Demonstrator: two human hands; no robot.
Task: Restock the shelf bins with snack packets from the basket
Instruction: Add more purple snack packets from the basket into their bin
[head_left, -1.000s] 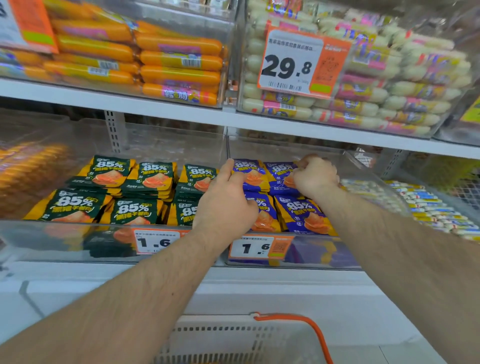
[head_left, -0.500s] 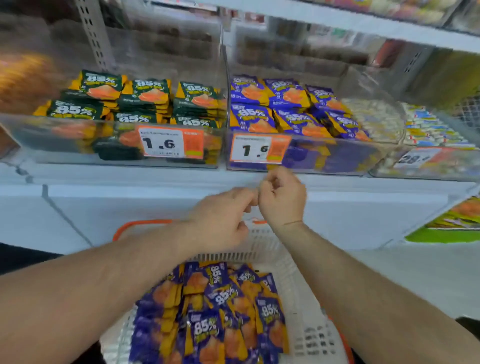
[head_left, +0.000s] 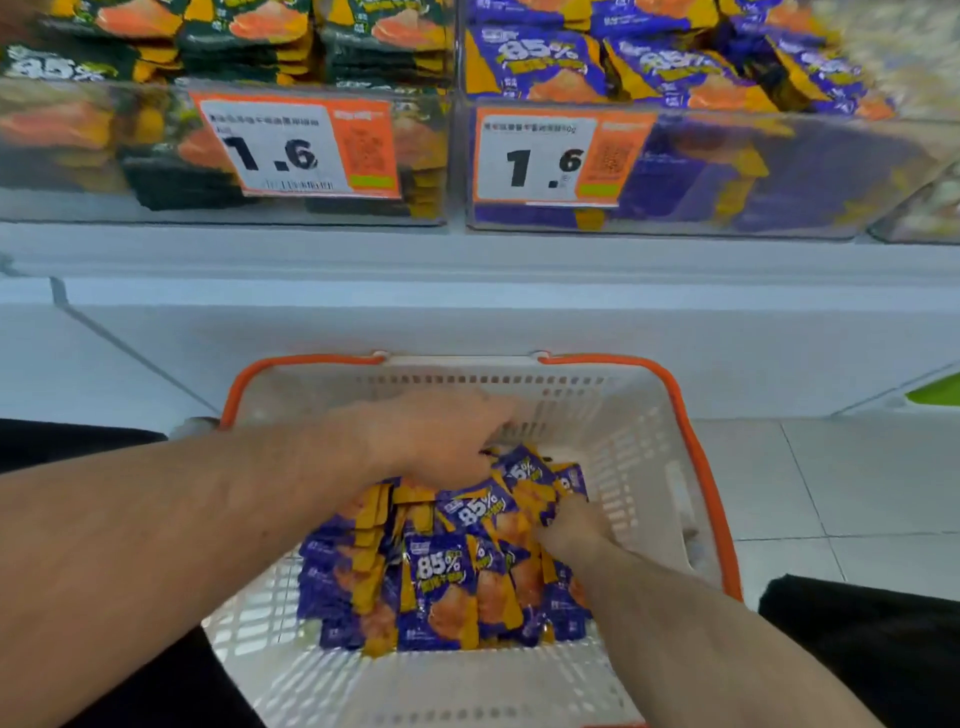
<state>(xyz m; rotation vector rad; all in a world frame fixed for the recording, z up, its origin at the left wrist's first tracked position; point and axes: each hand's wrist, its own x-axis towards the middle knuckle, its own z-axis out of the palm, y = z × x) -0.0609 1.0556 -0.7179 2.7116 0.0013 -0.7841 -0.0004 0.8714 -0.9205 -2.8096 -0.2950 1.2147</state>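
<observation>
Above the basket (head_left: 644, 431), the left bin (head_left: 78, 208) held green packets (head_left: 379, 47), the right bin (head_left: 779, 218) purple ones. Purple snack packets (head_left: 441, 587) filled the basket. My left hand (head_left: 441, 441) and right hand (head_left: 571, 530) touched them; motion blur hid both grips.

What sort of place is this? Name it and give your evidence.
Most likely a grocery or convenience store aisle: clear shelf bins stacked with snack packets, orange price tags reading 1.6 on the bin fronts, and a shopping basket of purple packets below.
</observation>
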